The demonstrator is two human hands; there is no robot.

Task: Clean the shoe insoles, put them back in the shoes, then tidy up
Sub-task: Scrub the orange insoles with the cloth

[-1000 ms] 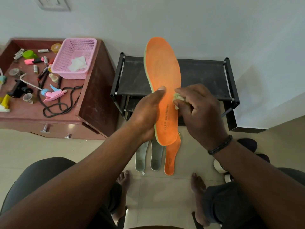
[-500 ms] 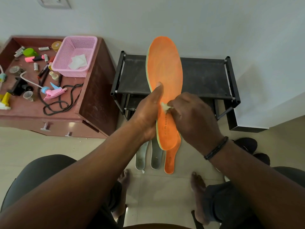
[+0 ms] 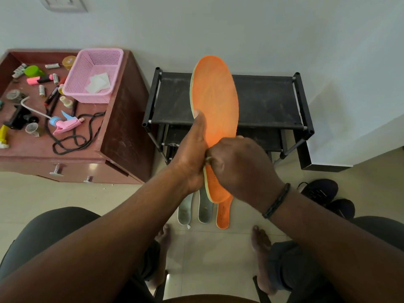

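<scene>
An orange insole with a green edge stands upright in front of me. My left hand grips its left side, thumb lying along the edge. My right hand is curled round a small pale wipe, almost hidden, and presses it on the insole's lower half. On the floor below lie two grey insoles and a second orange insole, side by side. Dark shoes sit on the floor at the right.
A black shoe rack stands against the wall behind the insole. On the brown cabinet at the left are a pink basket with white wipes, a pink spray head, a black cord and several small items. My bare feet rest on the tiled floor.
My right hand has slid the wipe down and leftward across the insole, from its middle toward the heel part. The left hand keeps its hold.
</scene>
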